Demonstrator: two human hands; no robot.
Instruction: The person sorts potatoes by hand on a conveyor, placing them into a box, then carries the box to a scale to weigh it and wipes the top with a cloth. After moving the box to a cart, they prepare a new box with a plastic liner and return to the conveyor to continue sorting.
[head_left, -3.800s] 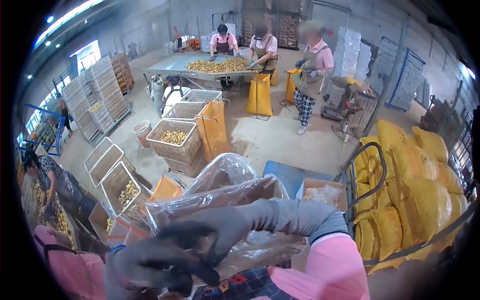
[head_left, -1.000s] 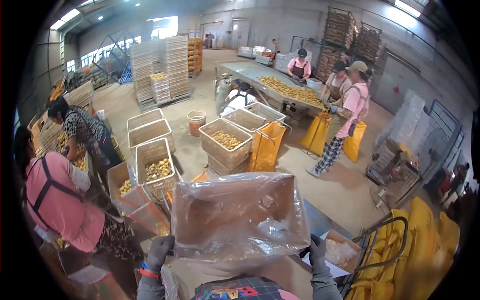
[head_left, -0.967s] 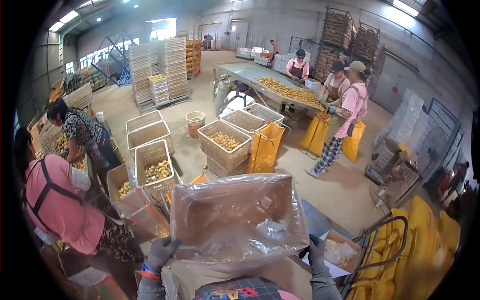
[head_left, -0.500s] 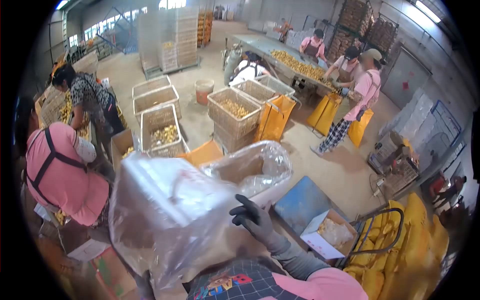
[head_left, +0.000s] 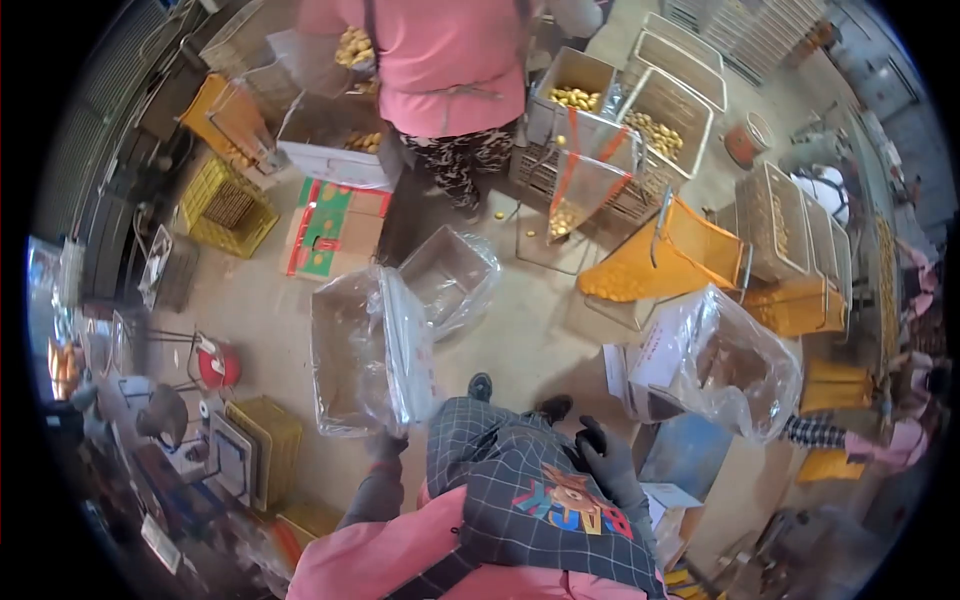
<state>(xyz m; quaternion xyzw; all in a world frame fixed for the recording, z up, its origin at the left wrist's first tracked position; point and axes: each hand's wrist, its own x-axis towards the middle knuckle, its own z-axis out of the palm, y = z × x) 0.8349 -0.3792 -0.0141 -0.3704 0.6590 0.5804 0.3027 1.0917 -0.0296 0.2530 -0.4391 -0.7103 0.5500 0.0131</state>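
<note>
At the near edge of a plastic-lined cardboard box [head_left: 345, 350], my left hand [head_left: 388, 446] in a grey glove is closed on it, its fingertips partly hidden. The box is tilted, with its open side facing up and clear film over its right side. Another lined box [head_left: 447, 280] stands just beyond, close against it. My right hand [head_left: 603, 452], gloved too, hangs beside the checked apron [head_left: 560, 510] with its fingers apart and nothing in them. To its upper right is a third box [head_left: 665, 350] with a loose clear liner spreading from its mouth.
A co-worker in pink [head_left: 450, 70] stands ahead, back turned. A green and red carton [head_left: 335, 228], a yellow crate [head_left: 228, 208] and a red stool [head_left: 217, 362] are at the left. Orange bags [head_left: 660, 255] and crates of small yellow-brown produce [head_left: 655, 135] are at the right.
The view has swung left and down. The lined box in my left hand is now lower and to the left of my body. My right hand has moved away from the boxes to my side.
</note>
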